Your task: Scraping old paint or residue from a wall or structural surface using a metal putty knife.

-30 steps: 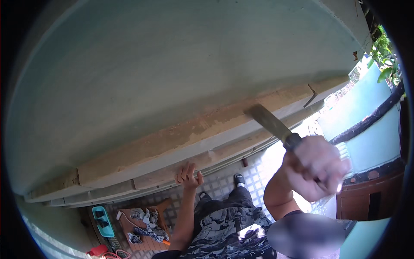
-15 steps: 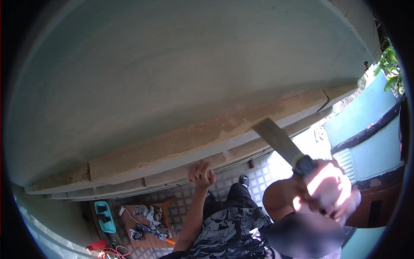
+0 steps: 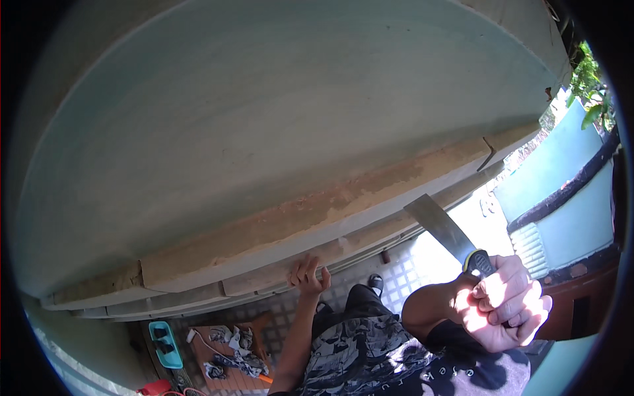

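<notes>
My right hand [image 3: 505,303] is wrapped round the dark handle of a putty knife [image 3: 441,228] on the right. Its wide metal blade points up and left, its tip showing in front of the lower ledges; I cannot tell whether it touches them. My left hand [image 3: 308,276] has its fingers apart and up against the lower ledge [image 3: 264,279], holding nothing. Above it runs a tan ledge [image 3: 317,224] with patchy, worn paint, below a pale green wall [image 3: 290,112].
At lower left, a small wooden table [image 3: 228,381] carries crumpled cloths [image 3: 247,362] and a paint roller [image 3: 192,335]. Beside it are a turquoise tray [image 3: 170,356] and a red object [image 3: 155,387]. A light blue wall [image 3: 561,158] stands right; patterned tiles [image 3: 399,264] cover the floor.
My right hand and the putty knife have moved down and a little to the right, with the blade lower, away from the tan ledge. My left hand stays near the same place.
</notes>
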`<state>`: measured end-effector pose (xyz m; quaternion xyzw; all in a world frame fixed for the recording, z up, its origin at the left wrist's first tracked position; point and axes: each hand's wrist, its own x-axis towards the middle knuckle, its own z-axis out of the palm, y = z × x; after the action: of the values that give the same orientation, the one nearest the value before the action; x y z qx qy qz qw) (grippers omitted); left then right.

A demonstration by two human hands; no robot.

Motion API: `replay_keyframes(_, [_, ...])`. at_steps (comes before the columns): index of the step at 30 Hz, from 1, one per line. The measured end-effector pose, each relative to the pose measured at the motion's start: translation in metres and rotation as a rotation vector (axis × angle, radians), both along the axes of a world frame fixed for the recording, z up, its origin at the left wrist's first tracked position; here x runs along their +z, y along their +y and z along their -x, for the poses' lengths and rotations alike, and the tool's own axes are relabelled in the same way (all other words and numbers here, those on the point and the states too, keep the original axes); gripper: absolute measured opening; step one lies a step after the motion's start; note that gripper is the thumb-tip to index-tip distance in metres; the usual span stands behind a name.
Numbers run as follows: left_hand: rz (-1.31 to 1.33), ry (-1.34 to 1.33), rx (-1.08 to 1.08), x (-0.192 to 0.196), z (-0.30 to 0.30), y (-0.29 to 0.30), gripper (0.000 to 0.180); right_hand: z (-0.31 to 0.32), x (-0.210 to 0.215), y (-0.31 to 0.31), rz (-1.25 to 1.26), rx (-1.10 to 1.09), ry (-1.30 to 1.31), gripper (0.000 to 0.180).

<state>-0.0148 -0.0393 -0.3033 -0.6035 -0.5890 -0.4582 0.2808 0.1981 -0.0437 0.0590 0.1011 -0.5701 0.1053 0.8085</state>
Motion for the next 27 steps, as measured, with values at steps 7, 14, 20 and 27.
replay_keyframes(7, [-0.003, -0.023, -0.035, -0.001, -0.005, -0.001, 0.035, 0.011, 0.009, 0.014, 0.111, -0.121, 0.163, 0.024])
replay_keyframes(14, [-0.004, -0.046, -0.063, 0.005, -0.011, 0.002, 0.041, -0.022, 0.011, 0.038, 0.287, -0.161, -0.106, 0.026])
replay_keyframes(20, [0.055, 0.023, -0.089, 0.008, -0.001, -0.003, 0.043, -0.052, 0.005, 0.038, 0.495, -0.145, -0.274, 0.068])
replay_keyframes(27, [0.082, 0.088, -0.077, 0.010, 0.003, -0.006, 0.048, -0.084, 0.005, 0.026, 0.765, -0.462, -0.208, 0.073])
